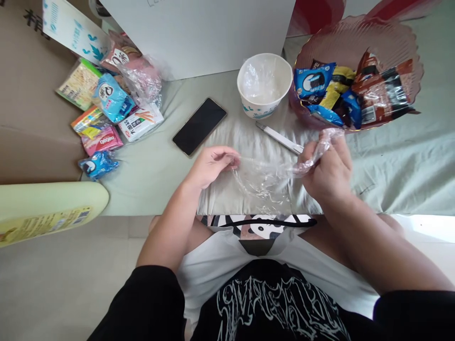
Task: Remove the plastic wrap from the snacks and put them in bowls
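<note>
Head cam's up on my end; using the paper tub as reference. Clear plastic film is on the near side of the tub, strung between both hands. Left hand: near-left of the tub, thumb and fingertips pinching one end of the film. Right hand: near-right of the tub, fingers curled tight round the other end, bunched into a twist. Middle of the film is loose and crumpled; I can't tell if it touches the cloth. Tub itself sits upright with more clear plastic inside. Box cutter lies just on the near side of the tub, slanting toward the right hand. Phone, screen dark, is near-left of the tub. Glass bowl of snack packets is just right of the tub. Snack pile is well left of it. White box stands behind.
</note>
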Tool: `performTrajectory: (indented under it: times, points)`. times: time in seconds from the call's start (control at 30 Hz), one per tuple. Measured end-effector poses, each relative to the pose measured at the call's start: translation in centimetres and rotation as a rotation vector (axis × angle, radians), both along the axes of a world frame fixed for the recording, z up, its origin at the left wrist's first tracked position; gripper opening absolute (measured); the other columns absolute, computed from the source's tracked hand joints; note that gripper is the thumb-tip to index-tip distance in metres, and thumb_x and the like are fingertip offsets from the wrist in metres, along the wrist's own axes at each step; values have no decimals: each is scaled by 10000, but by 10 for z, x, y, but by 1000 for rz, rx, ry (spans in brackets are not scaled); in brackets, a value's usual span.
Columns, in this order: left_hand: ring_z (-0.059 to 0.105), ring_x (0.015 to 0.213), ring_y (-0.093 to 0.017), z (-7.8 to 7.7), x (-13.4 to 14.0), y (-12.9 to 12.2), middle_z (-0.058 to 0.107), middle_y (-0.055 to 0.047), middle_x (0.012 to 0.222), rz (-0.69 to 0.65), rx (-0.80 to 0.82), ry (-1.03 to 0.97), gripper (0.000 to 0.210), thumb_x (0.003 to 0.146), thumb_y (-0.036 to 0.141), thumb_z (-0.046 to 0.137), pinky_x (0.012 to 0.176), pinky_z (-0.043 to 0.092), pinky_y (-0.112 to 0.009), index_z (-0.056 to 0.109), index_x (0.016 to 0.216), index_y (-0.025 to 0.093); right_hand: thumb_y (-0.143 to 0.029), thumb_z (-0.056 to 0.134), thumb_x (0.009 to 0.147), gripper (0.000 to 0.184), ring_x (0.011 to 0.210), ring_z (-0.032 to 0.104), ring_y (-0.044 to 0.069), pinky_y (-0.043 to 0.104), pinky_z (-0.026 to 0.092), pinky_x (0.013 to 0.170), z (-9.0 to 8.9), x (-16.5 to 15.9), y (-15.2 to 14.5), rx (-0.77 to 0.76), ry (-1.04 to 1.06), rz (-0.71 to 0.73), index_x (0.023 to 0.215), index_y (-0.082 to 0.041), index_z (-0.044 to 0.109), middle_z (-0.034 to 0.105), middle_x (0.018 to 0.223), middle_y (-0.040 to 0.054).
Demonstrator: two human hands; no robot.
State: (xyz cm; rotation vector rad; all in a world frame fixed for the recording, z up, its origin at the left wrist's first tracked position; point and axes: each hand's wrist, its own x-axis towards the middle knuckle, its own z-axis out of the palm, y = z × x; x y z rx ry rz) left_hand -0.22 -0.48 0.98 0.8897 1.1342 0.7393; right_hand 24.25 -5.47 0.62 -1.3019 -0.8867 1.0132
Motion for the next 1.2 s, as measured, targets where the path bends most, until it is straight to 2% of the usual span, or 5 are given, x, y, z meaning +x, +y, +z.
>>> performTrajectory:
  times: [0.27,0.47,0.83,1.0,1.2]
  points:
    - [441,394,-19,11,8,3,581,58,667,215,-98,-118,126,769,133,656,356,304,-139,552,725,190,-623,399,984,390,502,576,150,273,328,398,-1,4,-4,-196,-169,226,1172,-285,448,685,847,28]
    - [340,348,-20,20,1,11,451,98,563,392,-165,-230,171,824,205,646,326,192,-156,478,805,232,-643,556,906,519,1038,658,296,470,516,912,4,9,-8,264,-656,661,1167,-196,596,692,1100,135]
    - [333,382,-35,21,-6,14,373,99,540,404,-190,-191,172,864,278,667,377,224,-168,500,841,244,-339,598,889,104,1290,575,347,567,411,1077,-8,4,3,309,-945,564,955,-288,662,697,1241,73]
    - [442,409,-77,15,-4,9,428,84,508,408,10,-74,172,880,319,647,424,330,-188,499,832,246,-454,653,908,213,776,732,243,428,571,763,3,6,-8,174,-485,410,825,-260,632,701,740,21]
    - [338,335,-45,13,-9,7,419,97,473,298,110,142,96,860,225,642,360,148,-162,564,907,253,-485,716,866,243,292,351,100,253,251,325,12,8,-9,-106,4,211,970,-286,623,434,435,-98]
